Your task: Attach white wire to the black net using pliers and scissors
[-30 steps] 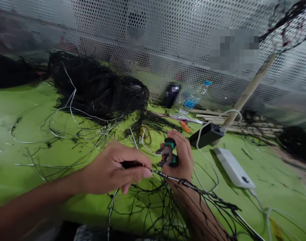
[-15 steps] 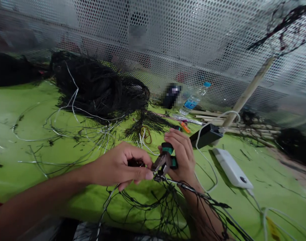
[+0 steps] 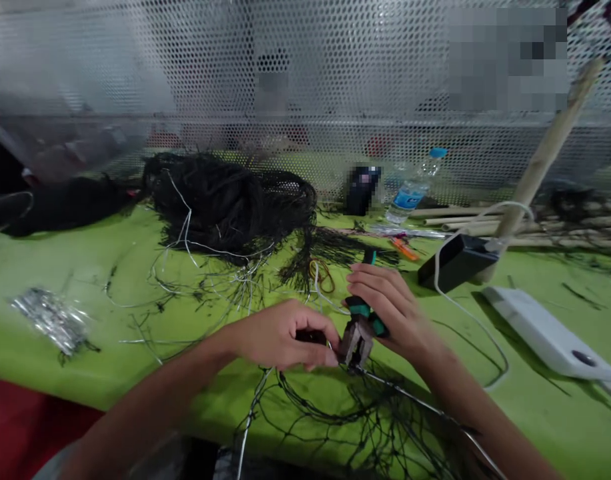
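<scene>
My right hand (image 3: 393,307) is wrapped round the green-and-black handles of a pair of pliers (image 3: 356,341), whose metal jaws point down toward me. The jaws are at a silvery wire (image 3: 415,398) wound with black cord; whether they bite on it I cannot tell. Close beside the jaws, my left hand (image 3: 285,337) pinches the wire between thumb and forefinger, and its other fingers curl out of sight. Black knotted netting (image 3: 330,427) hangs from the wire below both hands, over the table's front edge.
On the green table (image 3: 150,373) lie a heap of black fibre (image 3: 225,200), loose wires, and a clear plastic packet (image 3: 53,320). A water bottle (image 3: 408,197), wooden sticks, a black box (image 3: 458,261) and a white power bank (image 3: 550,333) with its cable stand rightward. Perforated metal sheeting (image 3: 335,80) rises behind.
My view has turned left, so the table's things appear farther right and the plastic packet shows fully. The pliers' jaws stand more upright at the wire; both hands keep their hold.
</scene>
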{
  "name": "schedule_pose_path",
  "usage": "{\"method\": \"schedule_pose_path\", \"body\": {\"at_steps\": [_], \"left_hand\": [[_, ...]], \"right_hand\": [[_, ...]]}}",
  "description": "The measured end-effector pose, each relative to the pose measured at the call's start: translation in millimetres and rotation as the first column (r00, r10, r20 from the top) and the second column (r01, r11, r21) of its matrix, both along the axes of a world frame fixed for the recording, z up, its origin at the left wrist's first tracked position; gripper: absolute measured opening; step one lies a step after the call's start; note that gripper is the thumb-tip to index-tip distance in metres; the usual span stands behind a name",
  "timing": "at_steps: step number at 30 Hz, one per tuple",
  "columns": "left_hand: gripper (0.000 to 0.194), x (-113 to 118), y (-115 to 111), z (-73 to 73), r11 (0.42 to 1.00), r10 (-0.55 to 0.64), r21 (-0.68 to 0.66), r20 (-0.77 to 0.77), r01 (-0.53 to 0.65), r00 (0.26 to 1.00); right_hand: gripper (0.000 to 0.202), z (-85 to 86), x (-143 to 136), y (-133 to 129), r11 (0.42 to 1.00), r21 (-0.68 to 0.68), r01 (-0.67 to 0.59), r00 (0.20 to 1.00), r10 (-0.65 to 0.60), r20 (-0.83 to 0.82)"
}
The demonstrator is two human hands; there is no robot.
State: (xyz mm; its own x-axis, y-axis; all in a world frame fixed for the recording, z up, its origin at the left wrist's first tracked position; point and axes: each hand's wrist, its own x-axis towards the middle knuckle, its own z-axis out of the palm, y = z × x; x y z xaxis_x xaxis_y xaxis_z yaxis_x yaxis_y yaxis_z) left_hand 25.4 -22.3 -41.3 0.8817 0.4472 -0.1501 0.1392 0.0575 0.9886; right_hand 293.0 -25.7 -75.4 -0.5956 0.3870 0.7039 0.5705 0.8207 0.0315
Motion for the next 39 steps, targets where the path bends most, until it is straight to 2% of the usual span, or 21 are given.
{"method": "schedule_pose_path", "body": {"at_steps": [4,8,11,16,20,27,33,39], "left_hand": [[0.044,0,5,-2.0,0.989,-0.059,0.140,0.029,0.054,0.998],[0.036,0,9,-3.8,0.949,-0.128,0.295,0.041,0.110,0.991],[0.028,-1,13,-4.0,0.936,-0.197,0.299,0.015,0.184,0.980],[0.021,-2,13,-4.1,0.915,-0.276,0.303,-0.007,0.265,0.961],[0.018,-2,10,-2.3,0.905,-0.259,0.349,-0.002,0.243,0.966],[0.019,-6,9,6.3,0.898,-0.250,0.373,-0.001,0.232,0.968],[0.021,-6,10,4.0,0.881,-0.276,0.393,-0.022,0.262,0.961],[0.024,-7,11,1.9,0.871,-0.293,0.400,-0.041,0.284,0.955]], "right_hand": [[0.034,1.6,0,0,0.997,0.078,-0.012,1.000,0.011,0.014],[0.030,5.4,-1,-5,0.996,0.089,-0.010,0.999,0.006,0.048],[0.029,8.7,-5,-11,0.993,0.121,0.004,0.998,-0.013,0.067],[0.030,9.9,-9,-18,0.963,0.258,0.079,0.994,-0.094,0.047],[0.040,8.3,-7,-21,0.958,0.247,0.143,0.990,-0.135,-0.051],[0.041,7.8,-2,-19,0.942,0.291,0.169,0.985,-0.168,-0.027],[0.030,11.1,-6,-22,0.934,0.332,0.131,0.990,-0.139,-0.001],[0.022,14.0,-7,-24,0.909,0.377,0.175,0.978,-0.204,0.037]]}}
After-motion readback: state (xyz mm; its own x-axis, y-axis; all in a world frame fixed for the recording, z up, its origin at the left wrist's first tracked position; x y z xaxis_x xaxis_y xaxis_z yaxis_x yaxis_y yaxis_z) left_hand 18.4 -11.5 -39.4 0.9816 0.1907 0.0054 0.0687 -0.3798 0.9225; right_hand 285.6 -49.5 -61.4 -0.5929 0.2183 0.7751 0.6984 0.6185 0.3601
